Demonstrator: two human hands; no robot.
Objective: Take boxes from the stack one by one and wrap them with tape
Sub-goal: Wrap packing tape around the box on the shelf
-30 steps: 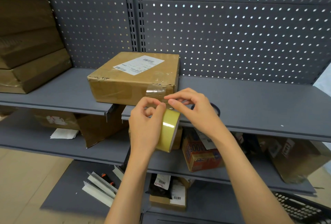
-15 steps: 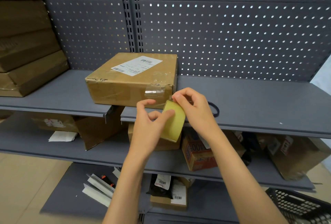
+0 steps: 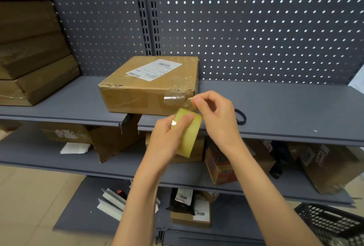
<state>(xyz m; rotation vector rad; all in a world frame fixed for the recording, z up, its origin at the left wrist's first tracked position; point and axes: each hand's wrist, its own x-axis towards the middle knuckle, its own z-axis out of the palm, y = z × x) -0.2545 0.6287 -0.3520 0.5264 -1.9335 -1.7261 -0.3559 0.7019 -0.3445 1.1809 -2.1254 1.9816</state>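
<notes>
— Big things first?
— Grey shelf (image 3: 275,108) at chest height, backed by pegboard (image 3: 256,29); handy as a place to work standing. Stack of boxes (image 3: 29,58) piled at far left, well apart from the work.
— And the one being wrapped?
— Single cardboard box (image 3: 149,86) pulled out to the front edge of the shelf, label (image 3: 154,69) up, near corner already patched with clear tape (image 3: 174,99). Probably set there so the corner sits within easy reach.
— Hands?
— Left hand (image 3: 167,141) wrapped around the tape roll (image 3: 189,131), thumb pressed on its outer face, likely to stop it spinning. Right hand (image 3: 214,116) pinching the loose tape end between thumb and forefinger, just beside the box's near corner, other fingers curled.
— Smaller bits?
— Dark ring (image 3: 241,116) lying on the shelf behind the right hand; cannot tell what it is.
</notes>
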